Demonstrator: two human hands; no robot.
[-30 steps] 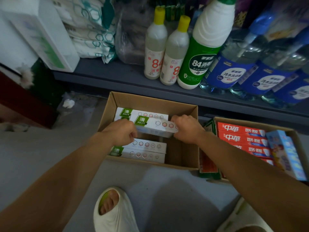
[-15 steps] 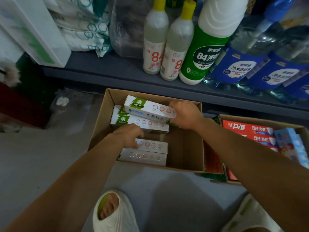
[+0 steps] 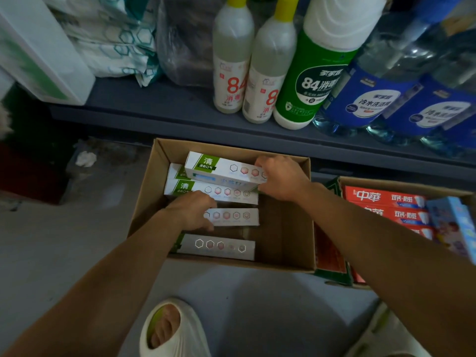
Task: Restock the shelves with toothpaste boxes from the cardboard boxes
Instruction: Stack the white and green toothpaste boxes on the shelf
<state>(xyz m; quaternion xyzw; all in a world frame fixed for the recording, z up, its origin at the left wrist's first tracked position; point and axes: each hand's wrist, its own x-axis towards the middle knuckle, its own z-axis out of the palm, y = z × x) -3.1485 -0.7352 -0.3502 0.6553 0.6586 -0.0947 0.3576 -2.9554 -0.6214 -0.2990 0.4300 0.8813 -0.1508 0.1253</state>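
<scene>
An open cardboard box (image 3: 144, 197) stands on the floor below the shelf. Several white-and-green toothpaste boxes lie inside it. My right hand (image 3: 280, 176) grips the right end of one toothpaste box (image 3: 219, 170), which is raised and tilted above the others. My left hand (image 3: 193, 210) reaches down into the box, its fingers curled over the left end of a lower toothpaste box (image 3: 231, 216). Another toothpaste box (image 3: 219, 244) lies at the near side.
A second cardboard box (image 3: 401, 184) at the right holds red toothpaste boxes (image 3: 381, 198) and a blue pack. The dark shelf (image 3: 154, 109) above carries disinfectant bottles (image 3: 231, 60), blue detergent bottles and white packs. My slippered foot (image 3: 167, 328) is on the grey floor.
Both hands held the top toothpaste box a second ago. My right hand has lifted it alone toward the back; my left hand let go and dropped to a lower box.
</scene>
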